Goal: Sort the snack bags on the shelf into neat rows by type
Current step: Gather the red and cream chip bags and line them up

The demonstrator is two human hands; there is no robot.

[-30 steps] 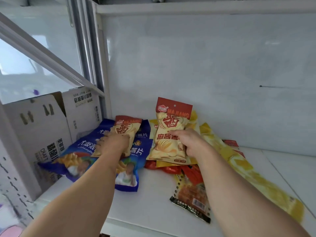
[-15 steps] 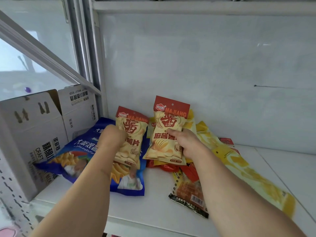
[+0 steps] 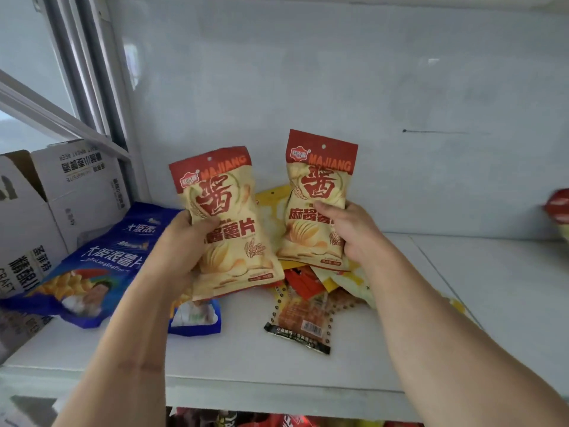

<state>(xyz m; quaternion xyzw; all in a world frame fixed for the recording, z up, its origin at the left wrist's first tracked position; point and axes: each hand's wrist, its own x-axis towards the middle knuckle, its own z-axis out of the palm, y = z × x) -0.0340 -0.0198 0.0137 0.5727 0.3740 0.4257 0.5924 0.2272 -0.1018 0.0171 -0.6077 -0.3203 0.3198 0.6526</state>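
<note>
Two matching cream-and-red chip bags are held upright above the white shelf (image 3: 492,288). My left hand (image 3: 181,241) grips the left chip bag (image 3: 228,223) by its left edge. My right hand (image 3: 357,232) grips the right chip bag (image 3: 317,198) at its right side. Under them lies a loose pile: two blue chip bags (image 3: 101,260), yellow bags (image 3: 271,208), a red packet (image 3: 303,280) and an orange packet with a black strip (image 3: 303,318).
An open white cardboard box (image 3: 55,204) stands left of the shelf, beside the metal upright. A red-topped bag (image 3: 558,208) peeks in at the right edge. More snack packs show on the lower shelf (image 3: 277,422). The white back wall is close behind.
My left hand has lifted its chip bag off the blue bags and stood it upright. My right hand has kept its bag raised, and both bags now sit side by side.
</note>
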